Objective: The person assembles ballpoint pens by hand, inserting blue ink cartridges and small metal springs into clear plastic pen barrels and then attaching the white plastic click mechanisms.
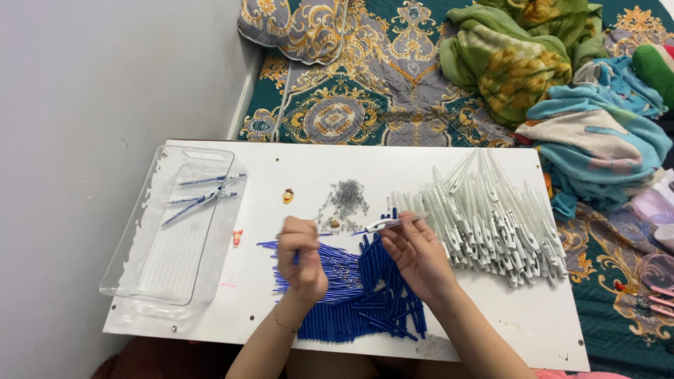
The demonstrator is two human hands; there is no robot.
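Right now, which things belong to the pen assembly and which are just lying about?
In use: left hand, right hand, pen shell, blue refills, white shells, springs, clear tray.

Lying about: blankets, pillow, small charms.

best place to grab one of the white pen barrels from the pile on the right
Probably by the narrow pointed end, coming from the far edge of the white board. The white pen barrels lie fanned with their slim tips pointing away and sticking free of the pile, while their clip ends overlap tightly on the near side. The right hand is closest.
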